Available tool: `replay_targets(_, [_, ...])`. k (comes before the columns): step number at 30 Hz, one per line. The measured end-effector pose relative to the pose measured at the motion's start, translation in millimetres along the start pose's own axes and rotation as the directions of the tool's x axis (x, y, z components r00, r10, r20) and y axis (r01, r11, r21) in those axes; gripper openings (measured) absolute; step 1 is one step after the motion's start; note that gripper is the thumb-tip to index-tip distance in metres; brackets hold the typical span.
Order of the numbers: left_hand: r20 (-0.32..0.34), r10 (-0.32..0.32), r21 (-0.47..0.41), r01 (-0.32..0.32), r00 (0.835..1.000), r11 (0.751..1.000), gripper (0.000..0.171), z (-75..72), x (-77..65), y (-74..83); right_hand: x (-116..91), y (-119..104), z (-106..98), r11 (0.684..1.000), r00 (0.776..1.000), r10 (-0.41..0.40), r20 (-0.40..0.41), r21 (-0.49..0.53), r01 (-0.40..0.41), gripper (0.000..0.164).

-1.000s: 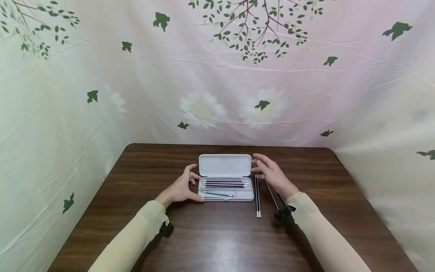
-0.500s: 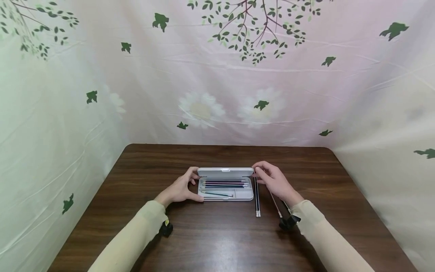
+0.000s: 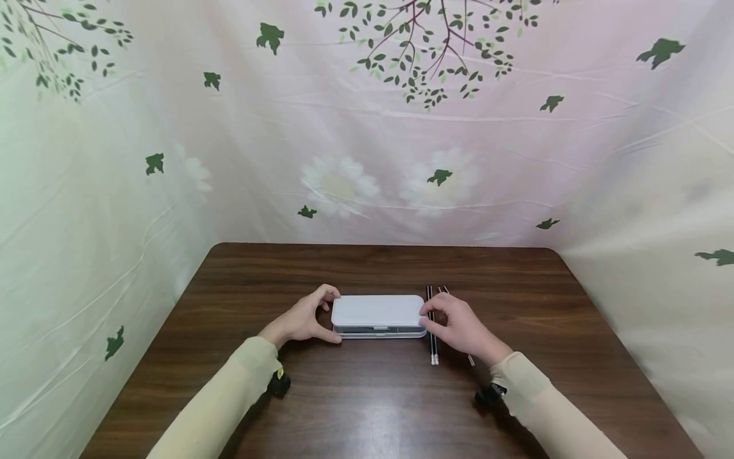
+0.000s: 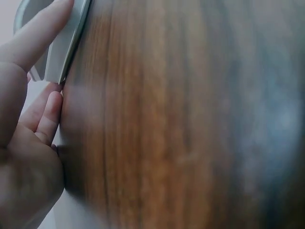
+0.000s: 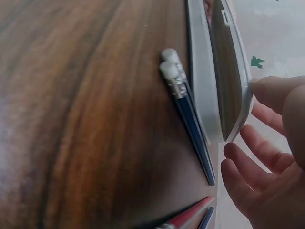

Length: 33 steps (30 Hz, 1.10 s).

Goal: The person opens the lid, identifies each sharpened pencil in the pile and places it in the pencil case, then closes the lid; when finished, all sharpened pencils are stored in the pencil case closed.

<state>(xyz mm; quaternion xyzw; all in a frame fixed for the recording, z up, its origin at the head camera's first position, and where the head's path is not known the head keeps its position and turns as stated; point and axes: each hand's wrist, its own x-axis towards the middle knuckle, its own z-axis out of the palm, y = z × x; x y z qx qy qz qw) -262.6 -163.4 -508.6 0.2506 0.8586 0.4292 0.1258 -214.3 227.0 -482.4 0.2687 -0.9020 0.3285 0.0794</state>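
A white pencil case lies on the wooden table, its lid nearly down with a narrow gap along the front. My left hand holds the left end of the case between thumb and fingers. In the left wrist view, the thumb lies along the case's edge. At the right end, my right hand pinches the lid, which stands slightly apart from the base in the right wrist view. The case's contents are hidden from above.
Two dark pencils with white erasers lie just right of the case. Further right, more pencils are partly covered by my right hand; one looks red. A patterned cloth hangs behind the table.
The lid has swung forward and down from upright, covering the pencils inside. My right hand has moved toward me with it. My left hand has stayed at the left end.
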Motion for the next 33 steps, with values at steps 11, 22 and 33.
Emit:
replay_targets(11, [-0.002, -0.070, -0.032, 0.070, 0.998, 0.997, 0.069, -1.1, -0.4, -2.5, -1.0, -4.9, 5.6, 0.994, 1.000, -0.008, 0.028, -0.110, 0.011, 0.019])
replay_targets(22, [0.004, -0.058, -0.031, 0.058, 0.998, 0.998, 0.072, 0.9, -0.4, 2.3, -3.6, -8.1, 5.9, 0.988, 0.997, 0.066, 0.042, -0.146, -0.059, 0.019])
replay_targets(33, [0.033, -0.054, -0.003, 0.054, 0.998, 0.999, 0.078, -4.2, 0.6, 3.3, -3.6, -8.7, 1.5, 0.982, 0.996, 0.025, 0.084, -0.189, -0.009, 0.025])
